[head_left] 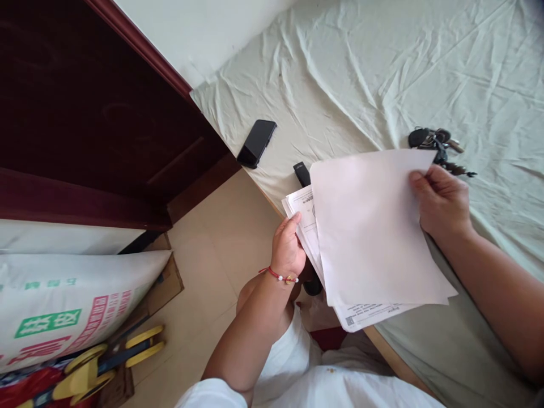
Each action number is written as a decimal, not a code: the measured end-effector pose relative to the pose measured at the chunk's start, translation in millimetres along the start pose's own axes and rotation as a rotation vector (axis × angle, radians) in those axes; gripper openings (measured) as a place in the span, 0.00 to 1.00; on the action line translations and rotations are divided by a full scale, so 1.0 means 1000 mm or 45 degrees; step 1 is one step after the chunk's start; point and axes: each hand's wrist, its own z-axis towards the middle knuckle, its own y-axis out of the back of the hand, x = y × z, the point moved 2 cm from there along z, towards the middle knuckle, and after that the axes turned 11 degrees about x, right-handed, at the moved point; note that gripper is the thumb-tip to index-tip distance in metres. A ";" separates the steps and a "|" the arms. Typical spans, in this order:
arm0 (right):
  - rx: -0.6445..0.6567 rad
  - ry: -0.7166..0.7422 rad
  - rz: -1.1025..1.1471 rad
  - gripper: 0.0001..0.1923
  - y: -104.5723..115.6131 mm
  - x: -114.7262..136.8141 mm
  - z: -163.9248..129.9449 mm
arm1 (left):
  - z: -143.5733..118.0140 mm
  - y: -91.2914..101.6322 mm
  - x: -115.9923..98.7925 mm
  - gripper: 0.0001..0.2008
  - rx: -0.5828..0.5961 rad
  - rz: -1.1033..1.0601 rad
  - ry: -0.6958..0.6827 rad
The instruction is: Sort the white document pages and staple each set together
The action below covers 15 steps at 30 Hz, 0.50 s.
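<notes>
Both hands (288, 246) (442, 201) raised, gripping papers (374, 238)

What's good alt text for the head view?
Both hands hold a stack of papers over a bed's edge: left hand at its left side, right hand at the top right corner. A phone and keys lie on the sheet.

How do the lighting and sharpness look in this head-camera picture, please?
Head view: soft, even daylight on the sheet; the top paper is nearly washed out, the print on the sheets beneath too small to read; the wooden panel is very dark; wide-angle bending at the edges; both hands sharp.
</notes>
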 end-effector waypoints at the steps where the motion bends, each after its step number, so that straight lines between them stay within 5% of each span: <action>1: -0.049 0.015 0.069 0.12 0.001 0.003 0.000 | 0.000 0.000 0.000 0.14 0.008 0.001 -0.001; 7: -0.064 -0.250 0.339 0.16 0.015 0.012 0.009 | 0.000 0.004 -0.001 0.15 0.000 0.020 0.030; 15: -0.029 -0.263 0.301 0.14 0.017 0.017 0.010 | 0.002 0.009 0.001 0.18 0.009 0.036 0.074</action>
